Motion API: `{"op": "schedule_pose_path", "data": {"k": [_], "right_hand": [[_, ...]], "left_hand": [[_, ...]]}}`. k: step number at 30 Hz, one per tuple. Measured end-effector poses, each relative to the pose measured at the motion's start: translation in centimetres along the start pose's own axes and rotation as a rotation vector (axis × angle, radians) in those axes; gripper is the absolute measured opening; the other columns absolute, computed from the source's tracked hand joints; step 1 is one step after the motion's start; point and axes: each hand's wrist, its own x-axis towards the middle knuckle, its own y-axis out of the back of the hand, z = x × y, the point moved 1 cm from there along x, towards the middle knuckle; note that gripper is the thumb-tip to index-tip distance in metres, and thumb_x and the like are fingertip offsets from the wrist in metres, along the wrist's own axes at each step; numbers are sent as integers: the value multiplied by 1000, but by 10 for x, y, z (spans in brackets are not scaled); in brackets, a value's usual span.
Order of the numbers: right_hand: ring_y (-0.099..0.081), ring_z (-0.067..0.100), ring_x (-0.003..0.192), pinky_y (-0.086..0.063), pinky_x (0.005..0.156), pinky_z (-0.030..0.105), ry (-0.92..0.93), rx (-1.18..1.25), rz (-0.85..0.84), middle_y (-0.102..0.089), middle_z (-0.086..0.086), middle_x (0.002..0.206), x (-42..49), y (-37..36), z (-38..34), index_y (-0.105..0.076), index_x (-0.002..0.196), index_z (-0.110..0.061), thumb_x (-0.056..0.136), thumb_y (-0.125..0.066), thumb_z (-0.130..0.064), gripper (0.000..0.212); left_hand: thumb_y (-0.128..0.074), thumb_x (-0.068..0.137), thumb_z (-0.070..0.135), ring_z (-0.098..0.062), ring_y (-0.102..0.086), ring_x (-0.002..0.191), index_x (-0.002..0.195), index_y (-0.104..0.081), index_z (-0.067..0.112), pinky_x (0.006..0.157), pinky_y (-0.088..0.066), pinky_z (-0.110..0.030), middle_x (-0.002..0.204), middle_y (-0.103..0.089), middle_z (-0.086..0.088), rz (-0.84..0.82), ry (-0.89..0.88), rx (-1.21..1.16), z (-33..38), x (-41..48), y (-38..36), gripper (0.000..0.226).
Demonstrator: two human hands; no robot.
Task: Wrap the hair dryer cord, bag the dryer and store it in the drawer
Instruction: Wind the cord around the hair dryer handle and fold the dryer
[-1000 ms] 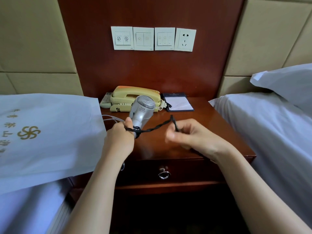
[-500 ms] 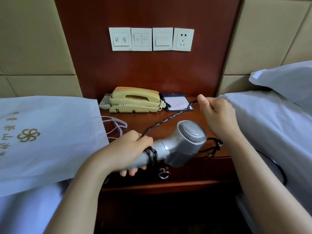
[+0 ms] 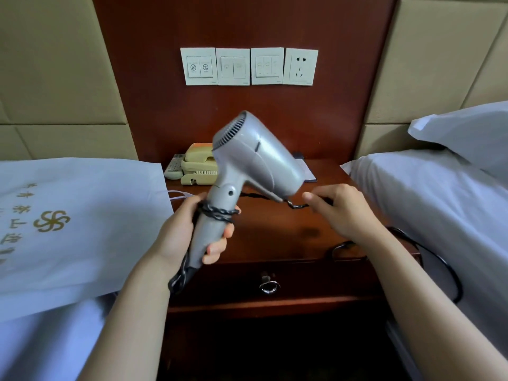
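I see the left hand [image 3: 184,229] fisted around the smooth silver hair dryer [image 3: 247,171] handle, upright. My right hand [image 3: 338,213] pinches the black twisted cord [image 3: 217,213], looped around that handle.

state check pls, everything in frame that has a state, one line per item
hair dryer: held up above the nightstand, handle gripped.
cord: partly wound round the handle, the rest trailing right.
left hand: closed on the dryer handle.
right hand: pinching the cord.
drawer: shut.
white bag: lying flat on the left bed.
telephone: handset on its cradle.
wall socket: nothing plugged in.
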Motion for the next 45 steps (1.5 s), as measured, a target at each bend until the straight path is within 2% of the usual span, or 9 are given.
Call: {"op": "schedule_pose_path", "data": {"k": [4,9,13,18,23,28,33,40,45], "right_hand": [[-44,22,55,-32,54,32,88,-105,-28,-44,1,49,-8,-1,-11,-50,56,-14,91,-53,-39,44],[-48,23,56,-40,53,33,246,-217,-100,-55,3,55,-16,4,-47,-58,62,-17,85,-42,-56,48],[-42,16,55,-41,55,34,259,-98,-217,-47,-3,53,-16,10,-67,-58,66,-22,87,-57,-44,30],[-44,17,51,-44,52,41,348,22,-68,-52,-2,54,-14,12,-81,-62,70,-19,85,-54,-38,26],[-48,17,51,-44,50,41,417,-2,52,-52,-5,55,-14,10,-90,-64,72,-11,87,-51,-37,32],[-59,22,59,-47,53,42,425,20,-59,-65,1,64,-21,1,-107,-66,75,-13,87,-51,-35,29],[-35,9,47,-29,46,24,259,212,-174,-42,-4,49,-16,17,-95,-54,57,-20,86,-63,-33,33],[-22,4,42,-20,40,14,33,418,-555,-28,-11,47,-16,27,-65,-49,49,-23,91,-56,-24,42],[-26,10,44,-25,42,19,-35,399,-594,-33,-5,47,-13,23,-59,-44,54,-16,91,-55,-28,41]], "left_hand": [[-22,95,45,-12,-38,27,86,-57,4,30,-30,-11,52,-53,-6,65,-117,-119,-6,4,11,54],[-47,85,51,-10,-40,31,92,-52,5,30,-31,-14,62,-51,-6,230,-176,-50,-6,9,19,46],[-67,83,27,-12,-44,38,100,-57,17,34,-33,-18,68,-56,-8,475,-332,251,-11,4,14,22],[-71,77,34,-13,-52,42,105,-55,32,40,-37,-24,70,-62,1,597,-439,725,-14,-1,3,33],[-71,70,42,-12,-59,64,91,-55,25,62,-50,-35,69,-61,10,640,-488,1040,-17,-5,-14,32],[-26,57,58,-13,-57,66,75,-48,25,61,-48,-33,68,-60,4,554,-330,1172,-25,3,-28,44],[-23,66,66,-24,-59,67,77,-47,26,55,-45,-33,69,-61,1,574,-401,1274,-24,1,-26,48],[-40,91,48,-24,-67,59,85,-55,28,61,-57,-39,74,-66,0,550,-315,1204,-24,-1,-11,27],[-44,97,22,-25,-64,43,83,-62,17,42,-48,-26,66,-67,-11,364,-109,539,-26,-4,-16,22]]}}
